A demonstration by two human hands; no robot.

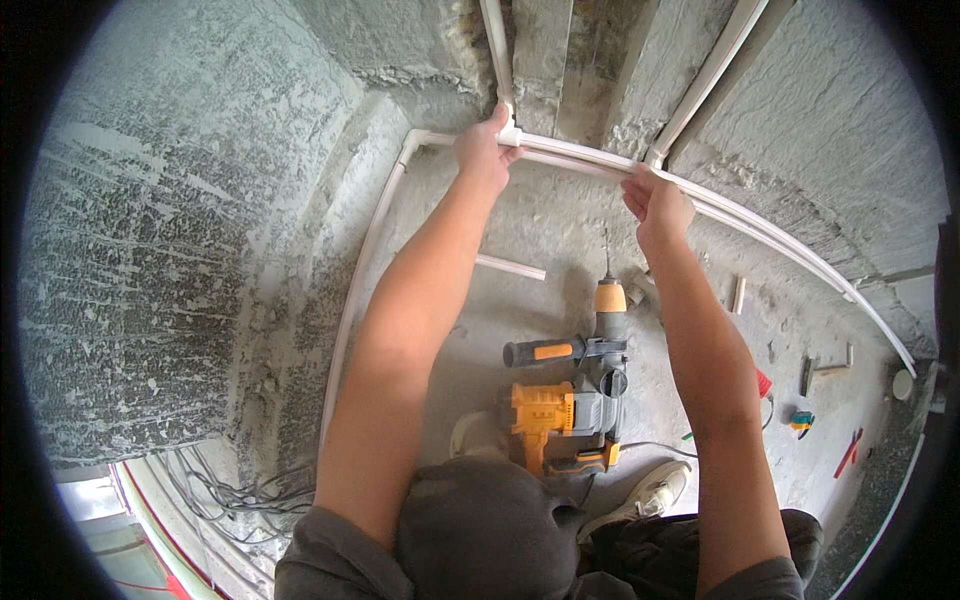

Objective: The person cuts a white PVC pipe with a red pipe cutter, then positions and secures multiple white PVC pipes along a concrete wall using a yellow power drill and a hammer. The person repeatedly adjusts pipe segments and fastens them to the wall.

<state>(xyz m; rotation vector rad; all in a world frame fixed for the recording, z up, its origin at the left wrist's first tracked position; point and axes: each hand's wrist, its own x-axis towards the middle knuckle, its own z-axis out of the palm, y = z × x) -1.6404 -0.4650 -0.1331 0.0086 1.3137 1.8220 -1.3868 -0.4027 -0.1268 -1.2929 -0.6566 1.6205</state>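
Note:
A white plastic pipe point(580, 150) runs along the foot of the rough grey wall, with a second white pipe close beside it. My left hand point(483, 152) is closed around the pipe at a white tee fitting point(510, 135), where an upright pipe point(497, 50) meets it. Farther right, my right hand point(660, 205) grips the same pipe, its thumb on top and fingers below. Just above that hand another upright pipe point(705, 80) comes down a groove in the wall to the joint.
On the floor between my arms lies an orange and grey rotary hammer point(560, 410) with its bit toward the wall. Short pipe offcuts point(512, 267), a blue and orange tape measure point(801, 421) and a red tool point(849, 452) lie about. Loose cables point(230, 490) are at the lower left.

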